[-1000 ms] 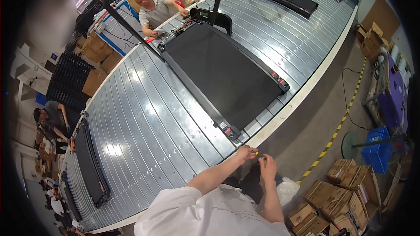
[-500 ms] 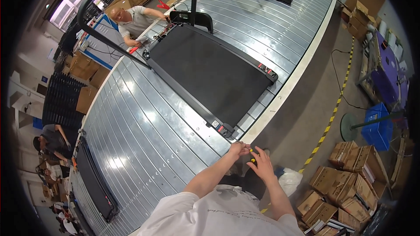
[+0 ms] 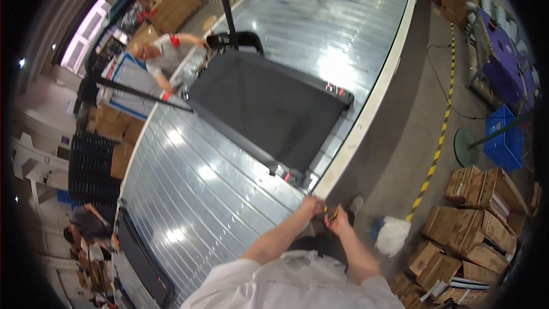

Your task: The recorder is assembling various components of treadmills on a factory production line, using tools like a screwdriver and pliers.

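My left hand (image 3: 312,206) is closed, its fingertips at a small yellow bit beside the table's near edge. Close to its right, my right hand (image 3: 339,221) is curled around a small yellow-and-black thing (image 3: 334,215), too blurred to name. Both hands are low in front of my body, almost touching. Just beyond them lies a treadmill (image 3: 263,109), its wide black belt facing up and its near end corner close to my left hand. The treadmill's dark upright posts (image 3: 226,6) rise at its far end.
The treadmill rests on a slatted metal conveyor table (image 3: 229,194) with a pale edge rail (image 3: 366,131). Across it, a co-worker (image 3: 160,57) reaches to the treadmill's far end. Another treadmill (image 3: 143,257) is at left. Cardboard boxes (image 3: 457,229) and a white bag (image 3: 393,236) stand on the right.
My right hand, spread before, has closed and come lower, around the small yellow-and-black thing. My left hand has moved slightly down. The view has shifted, and the co-worker's arms have moved.
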`<control>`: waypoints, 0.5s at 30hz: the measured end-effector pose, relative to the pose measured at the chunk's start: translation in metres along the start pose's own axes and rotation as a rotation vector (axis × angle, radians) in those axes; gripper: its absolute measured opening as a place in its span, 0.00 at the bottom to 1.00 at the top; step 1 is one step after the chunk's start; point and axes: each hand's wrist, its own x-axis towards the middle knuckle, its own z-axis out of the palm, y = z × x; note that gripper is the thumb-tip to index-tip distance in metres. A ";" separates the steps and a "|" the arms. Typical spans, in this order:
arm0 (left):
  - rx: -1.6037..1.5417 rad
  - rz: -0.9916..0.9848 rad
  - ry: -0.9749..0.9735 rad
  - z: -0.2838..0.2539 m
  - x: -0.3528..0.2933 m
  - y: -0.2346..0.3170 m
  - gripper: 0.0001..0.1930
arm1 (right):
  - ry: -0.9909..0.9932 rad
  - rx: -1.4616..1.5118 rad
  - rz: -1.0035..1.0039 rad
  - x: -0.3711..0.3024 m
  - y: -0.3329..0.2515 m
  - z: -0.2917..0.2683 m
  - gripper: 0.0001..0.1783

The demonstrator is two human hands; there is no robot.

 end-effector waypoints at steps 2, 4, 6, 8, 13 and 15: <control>-0.090 -0.104 -0.047 0.008 -0.012 0.020 0.09 | 0.070 -0.082 -0.030 -0.016 -0.012 0.004 0.30; -0.117 -0.053 -0.060 0.032 -0.031 0.037 0.11 | 0.354 -0.479 -0.459 -0.050 -0.027 0.026 0.35; -0.229 -0.083 -0.002 0.041 -0.043 0.045 0.12 | 0.440 -0.881 -0.810 -0.073 -0.029 0.027 0.38; -0.232 -0.091 -0.022 0.037 -0.044 0.059 0.12 | 0.408 -1.749 -1.237 -0.134 -0.050 0.079 0.33; -0.374 -0.137 -0.258 0.005 -0.034 0.079 0.14 | 0.223 -1.795 -1.479 -0.075 -0.079 0.087 0.16; -0.262 -0.097 -0.246 0.007 -0.039 0.083 0.19 | 0.183 -1.825 -1.357 -0.063 -0.096 0.076 0.17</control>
